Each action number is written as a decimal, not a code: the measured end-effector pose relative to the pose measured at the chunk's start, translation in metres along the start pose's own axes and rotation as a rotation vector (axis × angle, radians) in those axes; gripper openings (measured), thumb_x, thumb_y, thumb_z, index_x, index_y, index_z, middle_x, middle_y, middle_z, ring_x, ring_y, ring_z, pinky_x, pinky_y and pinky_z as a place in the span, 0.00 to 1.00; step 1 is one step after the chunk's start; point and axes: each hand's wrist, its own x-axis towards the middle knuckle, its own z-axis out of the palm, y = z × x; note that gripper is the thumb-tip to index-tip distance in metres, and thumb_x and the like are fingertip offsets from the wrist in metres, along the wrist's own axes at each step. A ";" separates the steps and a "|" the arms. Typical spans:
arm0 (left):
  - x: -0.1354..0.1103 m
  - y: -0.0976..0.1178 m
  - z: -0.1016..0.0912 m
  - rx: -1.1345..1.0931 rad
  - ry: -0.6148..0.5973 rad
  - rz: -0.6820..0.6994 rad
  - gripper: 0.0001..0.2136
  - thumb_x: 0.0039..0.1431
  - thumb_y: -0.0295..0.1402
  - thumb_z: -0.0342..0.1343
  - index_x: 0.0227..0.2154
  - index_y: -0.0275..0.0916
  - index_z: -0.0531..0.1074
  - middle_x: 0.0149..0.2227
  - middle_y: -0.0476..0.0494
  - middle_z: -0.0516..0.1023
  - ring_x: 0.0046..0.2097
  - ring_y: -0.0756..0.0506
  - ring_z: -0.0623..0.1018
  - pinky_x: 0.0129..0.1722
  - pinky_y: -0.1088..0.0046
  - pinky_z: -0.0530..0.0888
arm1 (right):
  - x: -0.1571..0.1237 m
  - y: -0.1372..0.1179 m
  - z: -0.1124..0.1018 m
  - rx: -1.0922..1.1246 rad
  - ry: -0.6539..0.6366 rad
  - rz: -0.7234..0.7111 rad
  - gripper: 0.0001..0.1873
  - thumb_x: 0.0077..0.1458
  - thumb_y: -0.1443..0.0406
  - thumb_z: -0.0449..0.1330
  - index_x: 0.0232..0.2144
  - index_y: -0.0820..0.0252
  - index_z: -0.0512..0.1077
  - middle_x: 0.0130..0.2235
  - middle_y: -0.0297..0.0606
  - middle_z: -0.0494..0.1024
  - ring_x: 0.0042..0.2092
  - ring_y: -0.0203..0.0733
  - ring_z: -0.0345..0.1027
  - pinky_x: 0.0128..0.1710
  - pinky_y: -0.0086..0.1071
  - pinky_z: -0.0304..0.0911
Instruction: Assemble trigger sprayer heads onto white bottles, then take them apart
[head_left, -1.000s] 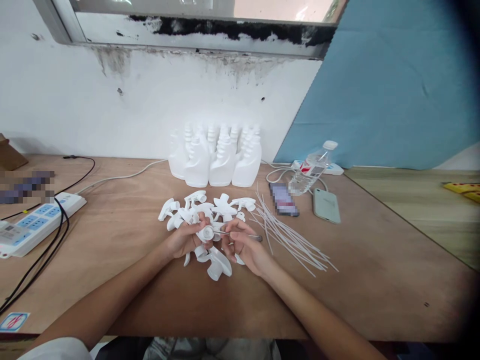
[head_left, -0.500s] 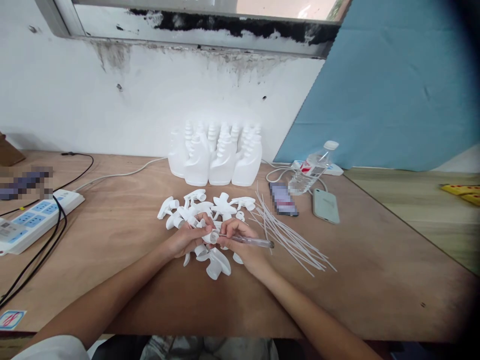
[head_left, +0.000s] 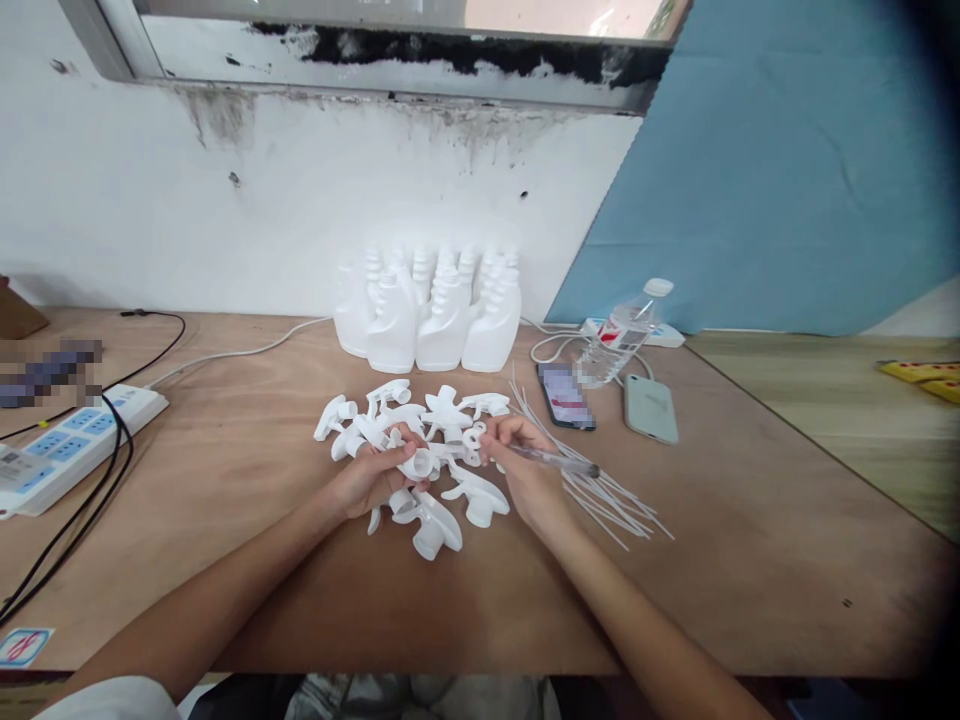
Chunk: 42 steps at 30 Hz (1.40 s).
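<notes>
My left hand (head_left: 379, 475) is closed around a white spray trigger head (head_left: 418, 463), its round collar opening turned toward me. To the right, my right hand (head_left: 525, 465) has its fingers closed on a slim clear-handled pen-like tool (head_left: 559, 460), whose dark end points right. The tool's tip is hidden by the fingers. Small white rings (head_left: 474, 438) lie at the right fingertips; I cannot tell whether the fingers touch them. More white spray trigger heads lie loosely around both hands, one (head_left: 480, 497) between them and another (head_left: 431, 525) nearer me.
White spray bottles (head_left: 439, 320) without heads stand against the wall. Thin white tubes (head_left: 607, 500) lie fanned out at the right. Beyond them are a dark phone (head_left: 566, 395), a pale green phone (head_left: 651, 408) and a water bottle (head_left: 619, 340). A power strip (head_left: 82, 440) with cables lies left.
My right hand has moved right with the pen-like tool, away from the trigger head in my left hand, toward the small rings. My left hand keeps its hold, nearly still.
</notes>
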 end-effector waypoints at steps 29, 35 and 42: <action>-0.013 0.012 -0.008 1.590 -0.250 0.474 0.20 0.55 0.40 0.60 0.51 0.43 0.69 0.52 0.35 0.70 0.55 0.34 0.64 0.55 0.54 0.61 | 0.061 -0.018 -0.186 -1.665 0.628 0.209 0.22 0.57 0.55 0.56 0.45 0.68 0.72 0.33 0.54 0.77 0.34 0.54 0.71 0.31 0.37 0.57; -0.013 0.011 -0.011 1.593 -0.276 0.491 0.26 0.53 0.42 0.62 0.55 0.44 0.67 0.55 0.34 0.69 0.58 0.32 0.63 0.58 0.52 0.59 | 0.056 -0.009 -0.201 -1.666 0.540 0.215 0.18 0.52 0.67 0.54 0.44 0.66 0.75 0.39 0.57 0.78 0.38 0.54 0.73 0.32 0.37 0.60; -0.015 0.019 -0.012 1.562 -0.243 0.608 0.19 0.55 0.36 0.60 0.51 0.44 0.71 0.51 0.36 0.73 0.55 0.35 0.67 0.57 0.53 0.60 | 0.060 -0.015 -0.190 -1.313 0.568 -0.052 0.14 0.49 0.66 0.54 0.36 0.65 0.77 0.38 0.51 0.79 0.40 0.50 0.72 0.43 0.40 0.64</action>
